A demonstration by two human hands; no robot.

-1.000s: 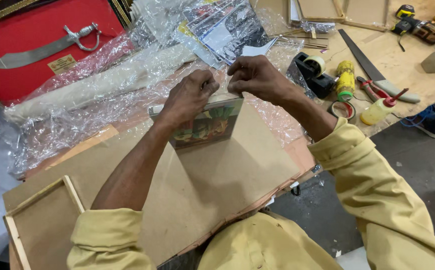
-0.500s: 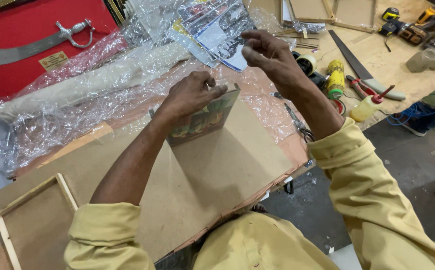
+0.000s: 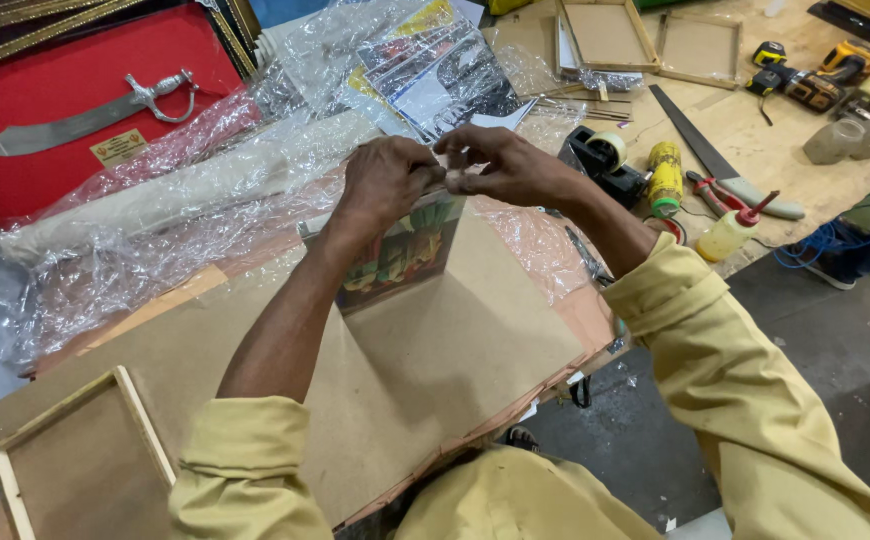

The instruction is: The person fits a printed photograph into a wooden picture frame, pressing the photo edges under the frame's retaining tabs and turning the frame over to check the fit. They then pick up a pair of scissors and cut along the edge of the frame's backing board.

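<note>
Two hands meet above a small printed picture (image 3: 400, 255), which stands tilted on the brown board (image 3: 425, 370), long axis across, face toward the person. Left hand (image 3: 385, 180) clamps its top edge to steady it; right hand (image 3: 510, 168) pinches something tiny there. Crinkled plastic wrap (image 3: 155, 240) lies beyond.

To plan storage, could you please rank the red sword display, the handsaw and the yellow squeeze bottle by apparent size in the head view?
1. red sword display, clearly largest.
2. handsaw, long but narrow.
3. yellow squeeze bottle, smallest.
All three lie at a similar depth, so the order looks reliable.
</note>
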